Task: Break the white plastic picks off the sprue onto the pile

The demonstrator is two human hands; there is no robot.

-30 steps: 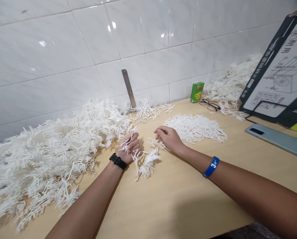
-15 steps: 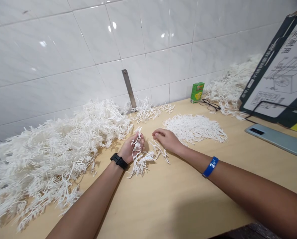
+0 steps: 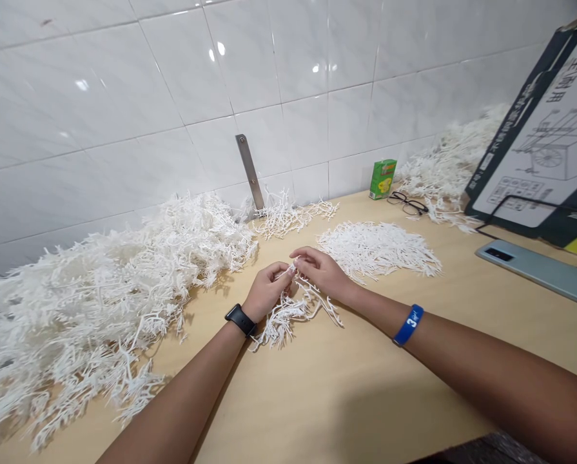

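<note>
At mid-worktop [image 3: 288, 399], the left hand [image 3: 264, 293] and right hand [image 3: 324, 274], apart half a second ago, now meet, bringing both to bear on one white branched piece [image 3: 293, 267]. Each grip appears pinched closed on it, above a white strand cluster [image 3: 282, 319]. Fingers mask the exact contact; the piece's full extent is indeterminable.

Workshop-like room: tiled wall [image 3: 298, 64], table [image 3: 317, 399], heaped white sprigs [image 3: 138, 290].

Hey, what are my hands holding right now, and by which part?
White branching strands, pinched where the left hand and right hand meet; exactly which part is hidden.
</note>
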